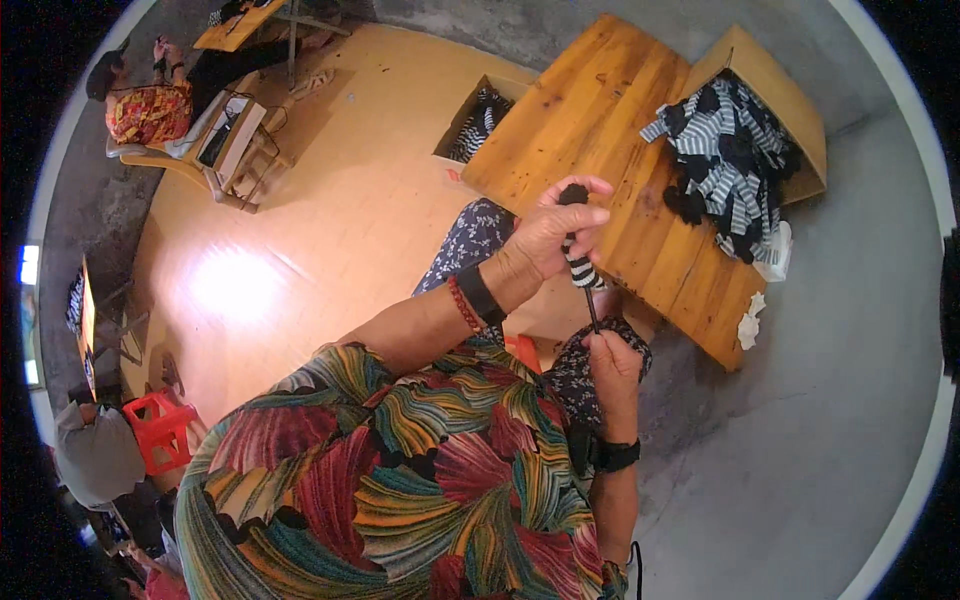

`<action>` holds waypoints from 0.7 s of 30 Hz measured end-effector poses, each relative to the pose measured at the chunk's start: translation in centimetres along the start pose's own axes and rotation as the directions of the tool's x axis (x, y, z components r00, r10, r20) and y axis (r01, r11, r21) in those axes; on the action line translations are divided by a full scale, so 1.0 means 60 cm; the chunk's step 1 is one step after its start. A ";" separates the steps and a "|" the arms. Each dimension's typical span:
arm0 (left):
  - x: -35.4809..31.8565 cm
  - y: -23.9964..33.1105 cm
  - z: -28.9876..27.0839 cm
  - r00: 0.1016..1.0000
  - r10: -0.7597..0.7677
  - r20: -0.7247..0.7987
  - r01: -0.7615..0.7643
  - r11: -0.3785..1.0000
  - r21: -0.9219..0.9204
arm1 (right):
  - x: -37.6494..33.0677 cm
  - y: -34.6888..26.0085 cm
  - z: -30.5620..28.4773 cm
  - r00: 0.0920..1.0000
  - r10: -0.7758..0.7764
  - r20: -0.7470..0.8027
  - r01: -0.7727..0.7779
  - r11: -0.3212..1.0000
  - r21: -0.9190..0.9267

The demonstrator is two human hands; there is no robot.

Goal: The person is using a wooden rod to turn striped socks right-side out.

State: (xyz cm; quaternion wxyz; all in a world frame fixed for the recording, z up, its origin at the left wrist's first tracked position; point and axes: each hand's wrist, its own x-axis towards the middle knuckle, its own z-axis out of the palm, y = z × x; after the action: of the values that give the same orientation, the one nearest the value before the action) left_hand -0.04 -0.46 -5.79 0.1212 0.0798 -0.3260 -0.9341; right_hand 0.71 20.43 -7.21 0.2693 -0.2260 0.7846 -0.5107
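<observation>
My left hand (540,240) is closed around a small knitted tube (583,270), black at the top and striped black and white below. Out of the tube's lower end runs a thin dark rod (592,310). My right hand (613,362) grips the rod's lower end in a closed fist. How far the rod reaches inside the knit is hidden. Both hands are above my lap, beside the near edge of the wooden table (570,125).
A cardboard box (810,150) on its side spills striped knitted pieces (725,165) onto the table. Scraps of white paper (750,320) lie at its edge. Beyond stands another box (455,130) on the floor. Other people sit at left, near a red stool (160,430).
</observation>
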 end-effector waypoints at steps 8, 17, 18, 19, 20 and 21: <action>-0.017 -0.008 0.013 0.975 -0.212 0.058 0.217 0.972 -0.088 | 0.020 -0.010 0.022 0.994 -0.108 0.014 0.108 0.994 0.014; -0.039 -0.048 0.022 0.978 -0.192 0.078 0.201 0.973 -0.117 | 0.024 -0.033 0.048 0.945 0.304 0.120 -0.310 0.723 0.617; -0.040 -0.043 0.025 0.986 -0.123 0.114 0.141 0.976 -0.167 | 0.024 -0.033 0.046 0.944 0.305 0.123 -0.314 0.722 0.617; -0.037 -0.032 0.026 0.986 -0.123 0.111 0.141 0.976 -0.168 | 0.024 -0.034 0.041 0.945 0.276 0.177 -0.326 0.735 0.594; -0.030 -0.001 0.043 0.985 -0.152 0.084 0.169 0.954 -0.249 | 0.022 -0.037 0.036 0.943 0.248 0.221 -0.331 0.748 0.576; -0.022 0.018 0.049 0.983 -0.176 0.055 0.184 0.926 -0.329 | 0.021 -0.035 0.036 0.944 0.247 0.219 -0.329 0.748 0.576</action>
State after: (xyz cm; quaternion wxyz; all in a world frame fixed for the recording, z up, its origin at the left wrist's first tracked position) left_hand 0.72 0.84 -2.76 0.0426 0.0765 -0.1564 -0.9838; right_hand 1.35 17.39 -6.20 0.4530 -0.0368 0.5862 -0.6707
